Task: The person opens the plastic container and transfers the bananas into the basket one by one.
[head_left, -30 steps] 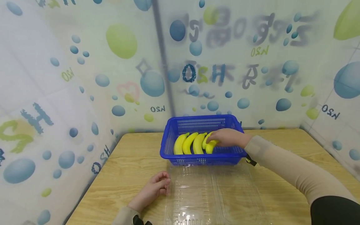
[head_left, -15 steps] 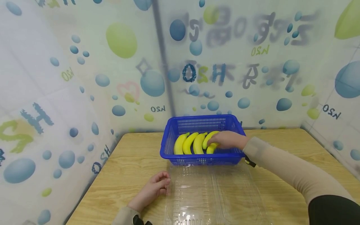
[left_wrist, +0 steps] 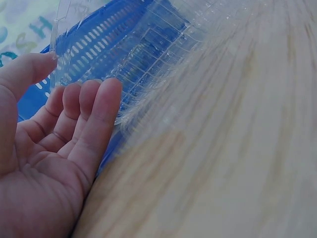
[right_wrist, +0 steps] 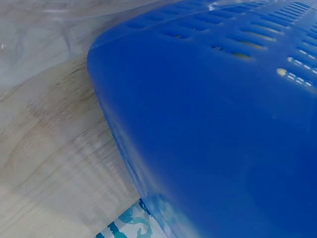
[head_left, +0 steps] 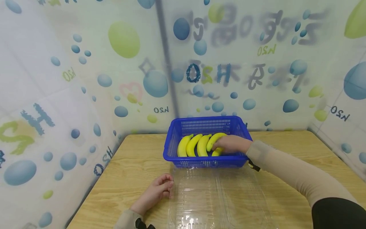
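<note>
In the head view, yellow bananas (head_left: pixel 185 145) lie side by side in a blue plastic basket (head_left: pixel 187 158). My right hand (head_left: pixel 233 144) reaches over the basket's right side and grips the rightmost banana (head_left: pixel 217 152), covering most of it; its fingertips are hidden. Another banana (head_left: pixel 215 141) lies just left of that hand. In front of the basket is a clear plastic clamshell container (head_left: pixel 197 197), lying open and flat. My left hand (head_left: pixel 160 190) holds its left edge. The left wrist view shows that hand's thumb and curled fingers (left_wrist: pixel 106 101) at the container's clear rim (left_wrist: pixel 58 29).
The basket stands on a wooden table (head_left: pixel 143 156), close to the patterned wall sheet (head_left: pixel 137 63) behind. Its outer side wall (right_wrist: pixel 198 129) fills most of the right wrist view, where the right hand does not show. Bare wood (head_left: pixel 291 152) shows to the right.
My right hand has shifted slightly right and lower into the basket, uncovering more of the fourth banana and covering more of the rightmost one. The left hand keeps its place at the container.
</note>
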`<state>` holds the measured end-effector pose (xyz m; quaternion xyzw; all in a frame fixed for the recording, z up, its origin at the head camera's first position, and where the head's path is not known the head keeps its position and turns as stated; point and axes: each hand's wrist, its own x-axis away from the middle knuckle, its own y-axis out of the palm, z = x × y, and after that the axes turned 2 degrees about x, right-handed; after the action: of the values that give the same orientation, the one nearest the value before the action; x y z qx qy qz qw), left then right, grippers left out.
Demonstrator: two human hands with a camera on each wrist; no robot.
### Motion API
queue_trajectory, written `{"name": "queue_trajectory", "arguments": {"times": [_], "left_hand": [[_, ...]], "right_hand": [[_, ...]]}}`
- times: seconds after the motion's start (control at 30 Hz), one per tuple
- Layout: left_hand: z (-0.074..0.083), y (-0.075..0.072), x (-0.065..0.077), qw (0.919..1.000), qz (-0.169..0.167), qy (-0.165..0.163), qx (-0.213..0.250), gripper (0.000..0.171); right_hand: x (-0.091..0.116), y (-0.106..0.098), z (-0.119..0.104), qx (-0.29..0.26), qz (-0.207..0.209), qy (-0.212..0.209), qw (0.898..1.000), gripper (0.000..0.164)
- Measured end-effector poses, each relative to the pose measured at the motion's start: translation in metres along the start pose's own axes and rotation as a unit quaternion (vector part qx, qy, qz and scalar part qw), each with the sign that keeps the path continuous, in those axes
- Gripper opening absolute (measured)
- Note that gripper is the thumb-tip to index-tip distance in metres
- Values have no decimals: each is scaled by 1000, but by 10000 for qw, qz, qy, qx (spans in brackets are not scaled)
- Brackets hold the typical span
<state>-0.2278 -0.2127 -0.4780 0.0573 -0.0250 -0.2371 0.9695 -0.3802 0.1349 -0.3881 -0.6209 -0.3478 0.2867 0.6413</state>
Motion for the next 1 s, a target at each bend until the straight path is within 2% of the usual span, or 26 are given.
{"name": "queue_trajectory", "arguments": {"times": [0.27,0.5,0.8,1.0], "left_hand": [[2,-1,1,9998,-83,177,14,6],[2,-1,1,9999,0,122,1,6],[2,0,2,9999,-22,107,31,15],[2,1,2,10000,26,64,12,14]], "right_hand": [[-3,1,0,22,-83,105,9999,24],[-2,-1,-2,-124,-274,231,9993,25],[-1,5,2,-183,-394,315,9986,29],[5,-9,5,-456,-306,416,9976,36]]}}
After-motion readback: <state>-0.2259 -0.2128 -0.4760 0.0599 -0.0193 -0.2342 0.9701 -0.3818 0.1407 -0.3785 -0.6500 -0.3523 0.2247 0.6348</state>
